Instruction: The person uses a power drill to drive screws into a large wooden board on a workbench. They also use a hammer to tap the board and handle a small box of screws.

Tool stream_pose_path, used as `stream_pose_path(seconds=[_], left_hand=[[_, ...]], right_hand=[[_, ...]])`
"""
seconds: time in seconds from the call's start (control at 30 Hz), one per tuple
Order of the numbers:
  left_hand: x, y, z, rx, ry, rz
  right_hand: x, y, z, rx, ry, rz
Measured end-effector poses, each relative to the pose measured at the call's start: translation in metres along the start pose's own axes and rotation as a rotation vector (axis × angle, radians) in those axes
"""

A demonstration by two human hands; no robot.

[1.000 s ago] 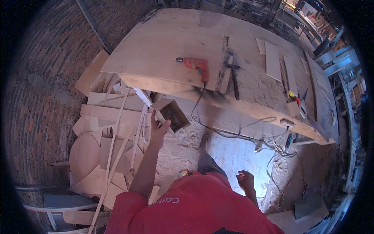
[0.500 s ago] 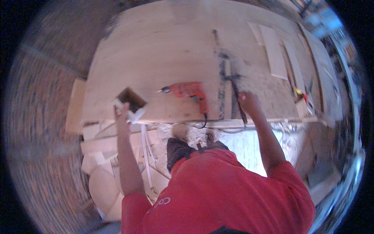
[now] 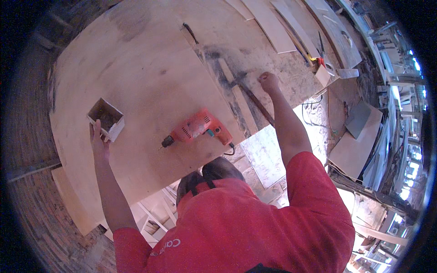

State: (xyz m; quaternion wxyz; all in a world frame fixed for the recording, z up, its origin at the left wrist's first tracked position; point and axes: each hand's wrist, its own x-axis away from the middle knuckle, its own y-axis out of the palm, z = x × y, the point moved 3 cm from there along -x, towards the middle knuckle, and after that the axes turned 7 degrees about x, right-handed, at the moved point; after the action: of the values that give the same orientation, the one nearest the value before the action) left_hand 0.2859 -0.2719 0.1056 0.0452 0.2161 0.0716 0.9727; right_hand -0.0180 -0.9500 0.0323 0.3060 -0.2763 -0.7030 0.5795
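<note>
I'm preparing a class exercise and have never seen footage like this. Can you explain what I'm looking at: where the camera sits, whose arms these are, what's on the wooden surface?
The camera sits on a person's head and looks down, so the round, bent picture shows their own red shirt and both bare arms. The left hand grips a small open wooden box resting on a big plywood worktop. The right hand is closed, resting on the dusty worktop beside a long dark bar. Between the hands lies an orange electric drill, untouched. Wooden strips lie at the far edge.
</note>
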Motion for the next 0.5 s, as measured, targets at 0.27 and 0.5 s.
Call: stream_pose_path(seconds=[0.27,0.5], left_hand=[[-0.071,0.027,-0.017,0.085,-0.108,-0.062],[-0.104,0.028,0.004,-0.097,0.076,-0.166]], right_hand=[[0.017,0.016,0.018,-0.321,0.057,0.053],[0.079,0.012,0.016,-0.879,0.154,-0.085]])
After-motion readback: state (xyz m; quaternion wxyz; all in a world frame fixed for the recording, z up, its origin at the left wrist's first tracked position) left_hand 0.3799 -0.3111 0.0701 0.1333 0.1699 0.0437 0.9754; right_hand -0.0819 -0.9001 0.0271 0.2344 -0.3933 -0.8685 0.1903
